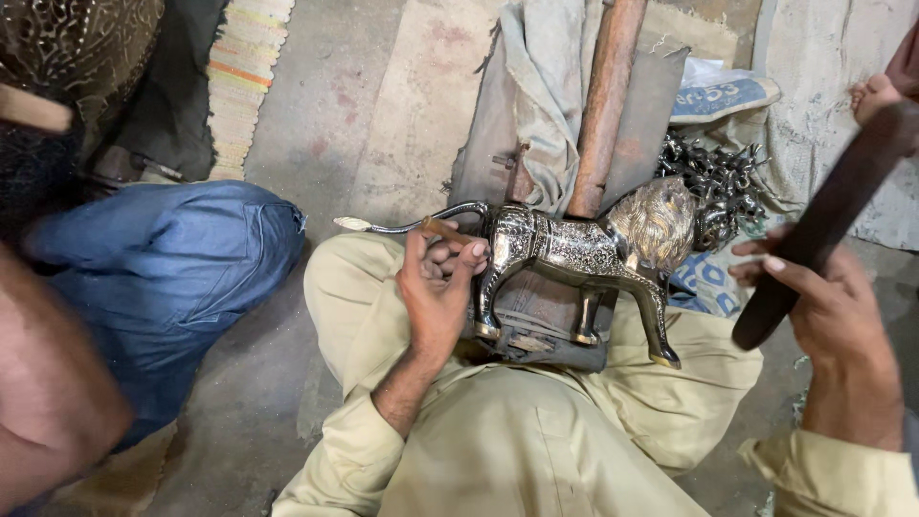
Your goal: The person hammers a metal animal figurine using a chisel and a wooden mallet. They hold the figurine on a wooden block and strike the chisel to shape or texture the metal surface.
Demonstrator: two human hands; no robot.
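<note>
Head view: lion figure (584,254) between both hands.

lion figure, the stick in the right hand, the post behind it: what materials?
Lion figure: looks like metal, silvery polished body with engraved pattern, brassy mane; bright glints suggest it.
Dark stick in the right hand: probably wood, matte dark brown, though blurred.
Post: reddish-brown and dull; wood or rusted iron, cannot tell.
Left hand pinches a small tool at the hindquarters.
</note>
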